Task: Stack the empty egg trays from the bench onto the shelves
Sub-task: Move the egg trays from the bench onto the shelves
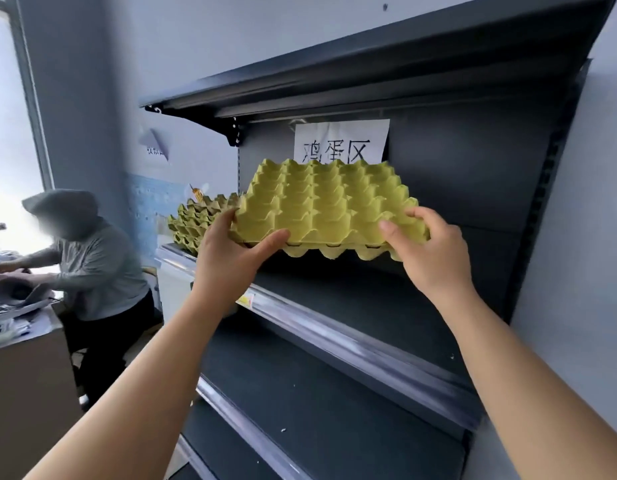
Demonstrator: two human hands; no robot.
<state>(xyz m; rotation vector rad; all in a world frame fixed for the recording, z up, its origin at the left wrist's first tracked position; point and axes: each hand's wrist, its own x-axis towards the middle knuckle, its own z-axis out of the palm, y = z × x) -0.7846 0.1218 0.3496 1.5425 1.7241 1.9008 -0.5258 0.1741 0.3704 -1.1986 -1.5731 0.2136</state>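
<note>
- Head view: the left grip (231,252) pinches the near-left corner of the yellow-green egg tray (329,206). The right grip (428,251) is clamped on its near-right edge, fingers curled over the cups. Holding two corners probably keeps the soft pulp level.
- The tray hangs above the dark shelf (369,306) without resting on it, with a paper sign (341,140) at twelve o'clock.
- At nine o'clock from it, stacked egg trays (198,220) wait on the white counter (175,271).
- At eight o'clock, a seated person (92,265) works beside a bright window (5,116).

At the left of the frame I see a seated person in a grey hooded top (88,258) leaning over a cluttered tabletop (26,336). A bright window (5,98) fills the upper left. A white paper sign (341,140) hangs upper centre.
</note>
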